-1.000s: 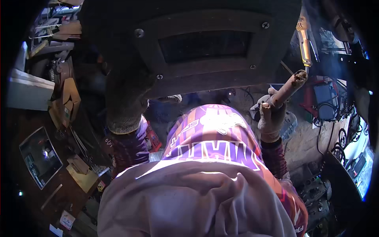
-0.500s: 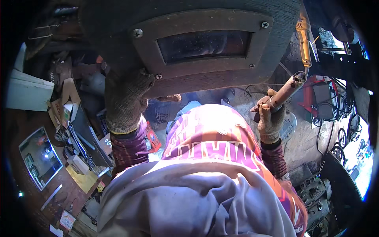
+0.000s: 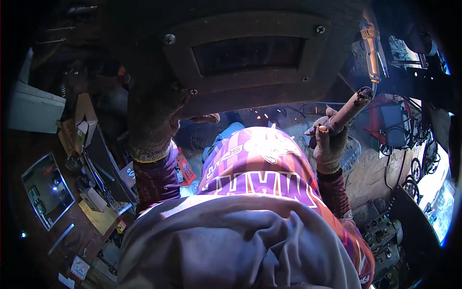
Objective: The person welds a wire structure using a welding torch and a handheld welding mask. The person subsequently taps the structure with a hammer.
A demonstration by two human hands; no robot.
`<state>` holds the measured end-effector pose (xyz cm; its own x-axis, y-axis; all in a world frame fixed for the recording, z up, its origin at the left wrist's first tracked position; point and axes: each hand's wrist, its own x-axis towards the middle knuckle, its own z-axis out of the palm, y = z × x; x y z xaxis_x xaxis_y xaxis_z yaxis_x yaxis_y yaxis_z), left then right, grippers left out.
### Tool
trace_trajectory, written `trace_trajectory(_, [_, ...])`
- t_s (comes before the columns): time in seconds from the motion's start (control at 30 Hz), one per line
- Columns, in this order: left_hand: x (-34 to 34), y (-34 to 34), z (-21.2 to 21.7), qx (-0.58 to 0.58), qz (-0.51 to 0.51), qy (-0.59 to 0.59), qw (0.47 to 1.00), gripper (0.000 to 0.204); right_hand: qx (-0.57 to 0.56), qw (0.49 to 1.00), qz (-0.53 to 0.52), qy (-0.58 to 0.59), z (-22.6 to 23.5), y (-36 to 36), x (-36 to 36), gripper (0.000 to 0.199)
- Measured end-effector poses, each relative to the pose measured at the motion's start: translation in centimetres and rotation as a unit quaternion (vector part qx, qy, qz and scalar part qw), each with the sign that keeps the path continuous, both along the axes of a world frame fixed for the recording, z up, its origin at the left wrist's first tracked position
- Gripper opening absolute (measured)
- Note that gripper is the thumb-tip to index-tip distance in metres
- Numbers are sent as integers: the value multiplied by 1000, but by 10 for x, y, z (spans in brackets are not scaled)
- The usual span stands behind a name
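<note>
In front of me stands a dark welding shield (image 3: 207, 94) with a screwed frame around a dark window. My left hand (image 3: 156, 118), in a knitted work glove, is closed at the shield's lower left edge; its grip is partly in shadow. Gloved too, my right hand (image 3: 331, 149) is wrapped round the worn, tubular handle of a welding electrode holder (image 3: 350, 108), whose charred end points up and right. Small orange sparks (image 3: 262, 116) fly below the shield. The welding spot itself is hidden behind it.
A yellow power tool (image 3: 370, 48) lies beyond the holder, near a red-and-black machine (image 3: 390, 118) with cables. At left, a brown table (image 3: 45, 241) bears a mirror-like pane (image 3: 48, 190), an open carton (image 3: 84, 115) and hand tools. A dirty engine-like metal part (image 3: 385, 241) is at lower right.
Sparks have appeared below the shield, and the shield and surroundings look darker. Both hands keep nearly the same place and grip.
</note>
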<state>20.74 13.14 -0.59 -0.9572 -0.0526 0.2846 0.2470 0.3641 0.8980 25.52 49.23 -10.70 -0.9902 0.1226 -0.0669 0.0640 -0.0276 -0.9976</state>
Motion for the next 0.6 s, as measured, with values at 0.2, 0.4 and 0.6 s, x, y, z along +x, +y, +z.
trace_trajectory(0.2, [-2, 10, 20, 267, 23, -158, 950, 33, -54, 998, -18, -32, -4, -2, 0, 53])
trace_trajectory(0.4, [7, -25, 11, 244, -12, -110, 963, 36, 60, 997, 2, 54, 16, -16, 5, 57])
trace_trajectory(0.6, [10, -71, -5, 195, 25, -30, 980, 42, -13, 999, -12, 42, 8, -12, 24, 56])
